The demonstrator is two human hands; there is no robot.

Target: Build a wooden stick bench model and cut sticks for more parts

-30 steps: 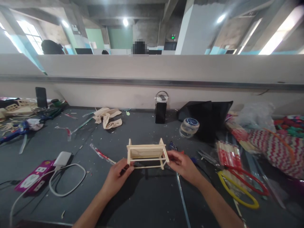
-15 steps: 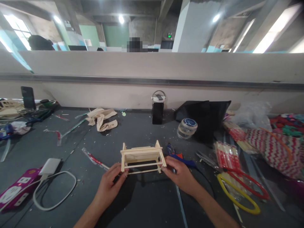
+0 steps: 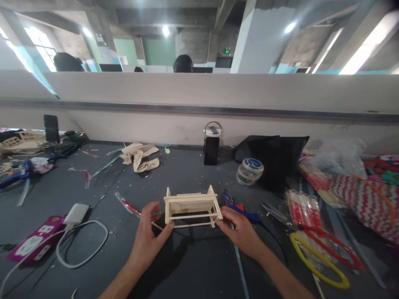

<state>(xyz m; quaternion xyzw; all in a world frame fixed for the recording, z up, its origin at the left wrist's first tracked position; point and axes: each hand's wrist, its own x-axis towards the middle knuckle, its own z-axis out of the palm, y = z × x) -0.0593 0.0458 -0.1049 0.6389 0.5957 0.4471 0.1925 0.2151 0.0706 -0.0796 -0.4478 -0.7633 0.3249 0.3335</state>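
A small wooden stick model (image 3: 191,204), like a little bench or rack frame, stands in front of me on the dark table. My right hand (image 3: 238,228) pinches its right end between thumb and fingers. At the other end, my left hand (image 3: 148,232) has its fingers spread, the thumb tip at or very near the lower left corner. A thin stick (image 3: 156,226) shows in the gap between left thumb and fingers; I cannot tell whether it is touched. Just behind my right hand lies a blue glue gun (image 3: 246,214), partly hidden.
At right are a clear jar (image 3: 249,171), scissors with red and yellow handles (image 3: 319,265), a packet of sticks (image 3: 304,207) and a black bag (image 3: 274,158). A phone (image 3: 211,150) stands upright at the back. At left lie a purple power strip (image 3: 37,243) and crumpled cloth (image 3: 140,155).
My left hand has loosened from the model's left end, its fingers spreading outward to the left. My right hand keeps its hold. The whole view has shifted slightly.
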